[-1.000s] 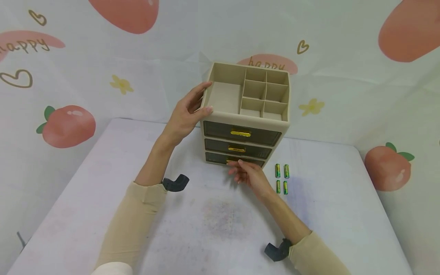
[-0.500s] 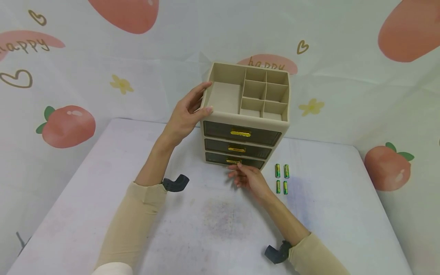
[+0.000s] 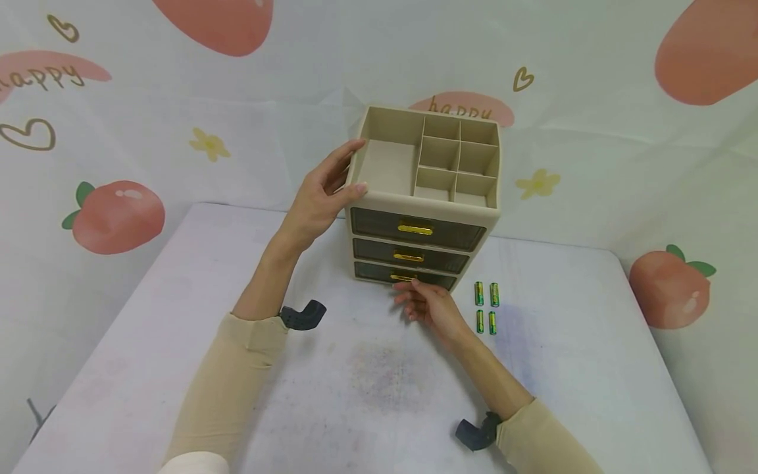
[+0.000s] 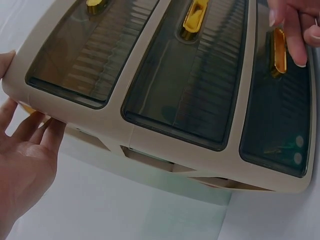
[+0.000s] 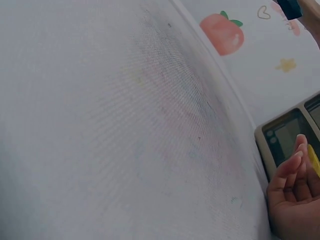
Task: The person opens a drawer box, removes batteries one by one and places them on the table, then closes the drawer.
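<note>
A beige desktop drawer organizer (image 3: pixel 426 205) stands upright at the back of the table, its three dark see-through drawers closed. My left hand (image 3: pixel 320 197) grips its top left edge, thumb on the front corner and fingers along the side. Close in front of the lowest drawer is my right hand (image 3: pixel 435 309), thumb and forefinger beside that drawer's gold handle (image 3: pixel 402 278). In the left wrist view, these fingertips lie around the handle (image 4: pixel 281 52) without plainly pinching it. Several green-and-yellow batteries (image 3: pixel 479 294) lie to the right of the organizer.
Divided open compartments (image 3: pixel 438 155) form the organizer's top. A white cloth (image 3: pixel 355 421) with greyish stains covers the table. Behind rises a backdrop (image 3: pixel 284 99) printed with peaches. Each forearm carries a black wrist mount (image 3: pixel 303 315).
My right hand has dropped slightly from over the lowest handle to just below it, uncovering it. The left hand keeps its grip, and the drawers stay closed.
</note>
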Demonstrator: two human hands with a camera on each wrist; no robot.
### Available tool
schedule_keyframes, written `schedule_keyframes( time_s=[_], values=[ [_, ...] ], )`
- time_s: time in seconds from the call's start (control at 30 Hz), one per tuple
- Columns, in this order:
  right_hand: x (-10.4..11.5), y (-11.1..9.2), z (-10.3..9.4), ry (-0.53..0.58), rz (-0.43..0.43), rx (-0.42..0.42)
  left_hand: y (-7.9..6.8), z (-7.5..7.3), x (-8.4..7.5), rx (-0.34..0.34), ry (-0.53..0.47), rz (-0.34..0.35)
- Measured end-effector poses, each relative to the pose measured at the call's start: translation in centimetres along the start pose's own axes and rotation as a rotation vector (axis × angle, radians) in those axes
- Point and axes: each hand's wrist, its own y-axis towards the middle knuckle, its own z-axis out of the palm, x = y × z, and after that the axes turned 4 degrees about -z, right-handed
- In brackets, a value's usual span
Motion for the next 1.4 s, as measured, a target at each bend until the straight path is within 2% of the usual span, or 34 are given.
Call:
schedule_keyframes(
  time_s=[0.3,0.6,0.93,1.4],
  values=[
    [0.2,0.3,-0.1,0.032,0.032,-0.03,-0.1,0.0,0.1,-0.004,0.003,-0.002],
    [0.4,0.8,-0.3,0.041,0.063,-0.024,0.0,0.0,0.0,-0.002,-0.002,0.003],
    [0.7,1.2,-0.1,0.103,0.126,-0.108,0.1,0.0,0.0,-0.001,-0.01,0.001],
    [0.8,1.3,0.3,0.179,0.156,-0.156,0.0,0.0,0.0,0.008,-0.001,-0.012]
  ],
)
